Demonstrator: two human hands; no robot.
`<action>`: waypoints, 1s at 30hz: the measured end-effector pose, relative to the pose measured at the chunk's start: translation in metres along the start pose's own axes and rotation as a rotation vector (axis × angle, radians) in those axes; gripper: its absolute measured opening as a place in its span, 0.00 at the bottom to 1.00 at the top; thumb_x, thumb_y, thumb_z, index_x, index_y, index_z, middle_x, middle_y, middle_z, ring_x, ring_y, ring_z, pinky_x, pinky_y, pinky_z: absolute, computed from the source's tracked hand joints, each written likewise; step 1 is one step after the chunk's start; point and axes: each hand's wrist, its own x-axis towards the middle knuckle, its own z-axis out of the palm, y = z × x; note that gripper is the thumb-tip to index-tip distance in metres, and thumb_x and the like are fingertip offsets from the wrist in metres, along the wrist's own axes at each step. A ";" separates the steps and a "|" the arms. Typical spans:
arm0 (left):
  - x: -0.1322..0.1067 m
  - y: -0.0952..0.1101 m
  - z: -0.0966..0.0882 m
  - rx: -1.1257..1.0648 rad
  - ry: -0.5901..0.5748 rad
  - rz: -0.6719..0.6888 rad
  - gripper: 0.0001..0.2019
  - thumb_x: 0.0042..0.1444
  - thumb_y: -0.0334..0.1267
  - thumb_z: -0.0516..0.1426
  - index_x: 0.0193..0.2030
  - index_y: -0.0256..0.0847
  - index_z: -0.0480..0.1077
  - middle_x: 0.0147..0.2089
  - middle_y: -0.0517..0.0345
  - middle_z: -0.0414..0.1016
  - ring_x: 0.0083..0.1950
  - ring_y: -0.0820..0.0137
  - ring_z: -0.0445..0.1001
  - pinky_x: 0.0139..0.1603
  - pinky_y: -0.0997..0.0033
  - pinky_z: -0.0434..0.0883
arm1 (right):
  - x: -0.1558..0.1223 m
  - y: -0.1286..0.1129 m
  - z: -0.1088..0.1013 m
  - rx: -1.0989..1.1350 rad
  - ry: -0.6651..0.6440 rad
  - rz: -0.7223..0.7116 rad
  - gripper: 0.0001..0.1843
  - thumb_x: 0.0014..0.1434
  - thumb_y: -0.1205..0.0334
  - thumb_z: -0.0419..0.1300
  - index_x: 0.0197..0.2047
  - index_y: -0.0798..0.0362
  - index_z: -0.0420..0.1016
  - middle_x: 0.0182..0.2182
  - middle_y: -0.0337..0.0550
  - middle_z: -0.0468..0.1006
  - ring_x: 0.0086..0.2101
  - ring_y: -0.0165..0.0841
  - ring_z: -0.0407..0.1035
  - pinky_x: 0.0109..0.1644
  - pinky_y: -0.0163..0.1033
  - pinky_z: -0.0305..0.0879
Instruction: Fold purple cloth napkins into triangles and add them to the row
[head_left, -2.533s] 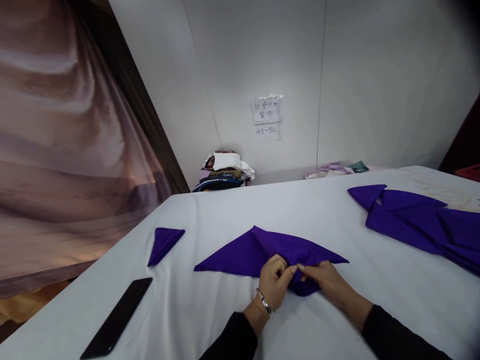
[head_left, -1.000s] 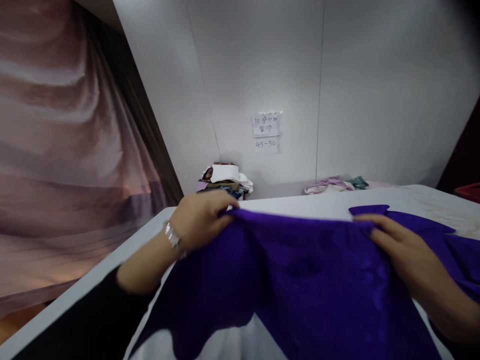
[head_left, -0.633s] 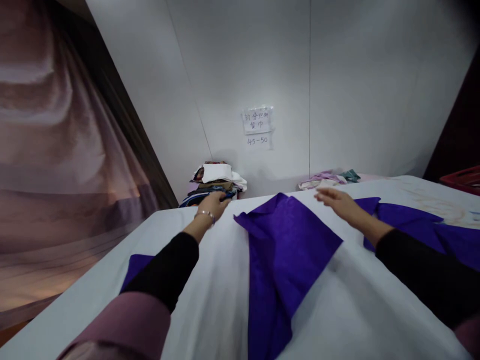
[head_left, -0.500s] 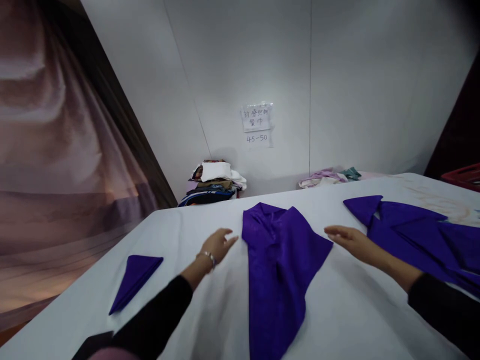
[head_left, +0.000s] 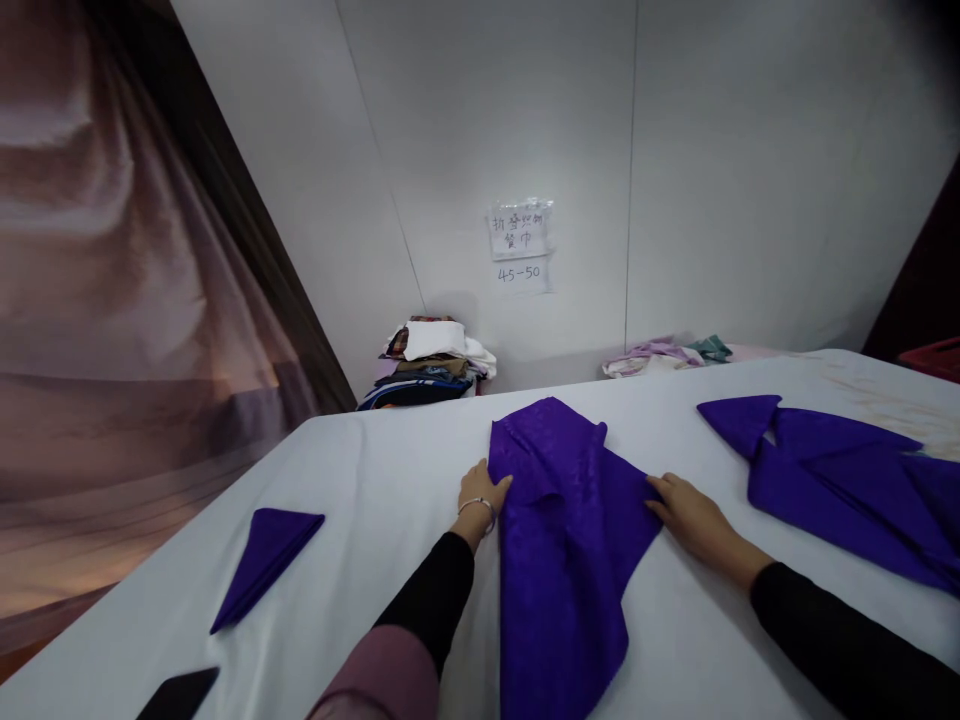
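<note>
A rumpled purple cloth napkin (head_left: 559, 560) lies in front of me, its far end loosely folded over and its near end running out of view at the bottom. At its left edge my left hand (head_left: 484, 492), with a bracelet at the wrist, pinches the fabric between thumb and fingers. My right hand (head_left: 686, 512) grips the corner that sticks out on the right side. Off to the left rests another purple napkin (head_left: 264, 565), folded into a neat narrow triangle. More purple napkins (head_left: 840, 480) lie loosely overlapped at the right.
A white cloth covers the table (head_left: 375, 470). Folded clothes (head_left: 435, 362) are piled at the back, with a few loose garments (head_left: 660, 355) further right. A dark flat object (head_left: 180, 693) lies at the lower left. Pinkish curtain (head_left: 112, 300) hangs on the left; a paper sign (head_left: 521, 245) is on the wall.
Both hands have moved in from the sides and taken hold of the middle napkin's edges. Its far end has shifted and is folded differently. The view has moved slightly.
</note>
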 end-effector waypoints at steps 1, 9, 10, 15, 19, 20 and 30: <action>0.008 -0.002 0.003 -0.018 -0.007 -0.032 0.29 0.51 0.43 0.57 0.58 0.31 0.59 0.57 0.38 0.66 0.58 0.58 0.65 0.54 0.64 0.63 | 0.001 -0.002 0.003 0.031 -0.022 -0.004 0.18 0.57 0.62 0.49 0.50 0.53 0.70 0.42 0.50 0.74 0.42 0.39 0.69 0.43 0.39 0.63; 0.005 -0.048 -0.024 -0.220 0.002 -0.143 0.16 0.47 0.30 0.56 0.45 0.38 0.70 0.28 0.59 0.74 0.31 0.70 0.73 0.31 0.74 0.66 | 0.031 0.039 -0.033 -0.129 0.012 0.017 0.15 0.51 0.71 0.53 0.39 0.52 0.76 0.37 0.45 0.78 0.39 0.36 0.72 0.43 0.35 0.63; -0.002 -0.059 -0.036 -0.243 0.006 -0.152 0.16 0.46 0.30 0.56 0.44 0.38 0.70 0.24 0.62 0.71 0.28 0.71 0.72 0.29 0.74 0.65 | 0.038 0.047 -0.047 -0.151 0.046 0.041 0.14 0.51 0.72 0.53 0.39 0.54 0.76 0.37 0.48 0.78 0.40 0.38 0.72 0.43 0.37 0.64; -0.063 -0.112 -0.092 -0.387 -0.051 -0.127 0.25 0.38 0.39 0.61 0.47 0.36 0.69 0.17 0.70 0.61 0.22 0.73 0.64 0.25 0.74 0.61 | 0.064 0.063 -0.104 -0.200 0.265 0.084 0.19 0.56 0.69 0.49 0.49 0.63 0.70 0.47 0.63 0.71 0.47 0.48 0.67 0.50 0.49 0.61; -0.125 -0.139 -0.104 -0.641 -0.247 -0.096 0.32 0.37 0.48 0.63 0.51 0.38 0.66 0.20 0.68 0.62 0.23 0.74 0.62 0.24 0.73 0.57 | 0.048 0.020 -0.087 -0.152 0.263 -0.124 0.20 0.58 0.63 0.51 0.53 0.59 0.68 0.54 0.56 0.67 0.54 0.42 0.60 0.59 0.45 0.55; -0.139 -0.144 -0.103 -0.647 -0.286 -0.111 0.33 0.37 0.49 0.63 0.51 0.39 0.66 0.20 0.69 0.61 0.23 0.75 0.60 0.24 0.73 0.56 | 0.034 0.004 -0.074 -0.130 0.226 -0.186 0.19 0.58 0.61 0.53 0.52 0.55 0.69 0.53 0.50 0.69 0.53 0.38 0.62 0.59 0.41 0.56; -0.200 -0.150 -0.109 -0.771 -0.282 -0.221 0.34 0.37 0.55 0.63 0.52 0.43 0.68 0.22 0.65 0.66 0.25 0.72 0.65 0.24 0.73 0.60 | -0.185 -0.102 -0.016 0.257 -0.372 -0.558 0.24 0.61 0.53 0.51 0.61 0.42 0.59 0.60 0.45 0.61 0.59 0.40 0.54 0.62 0.51 0.50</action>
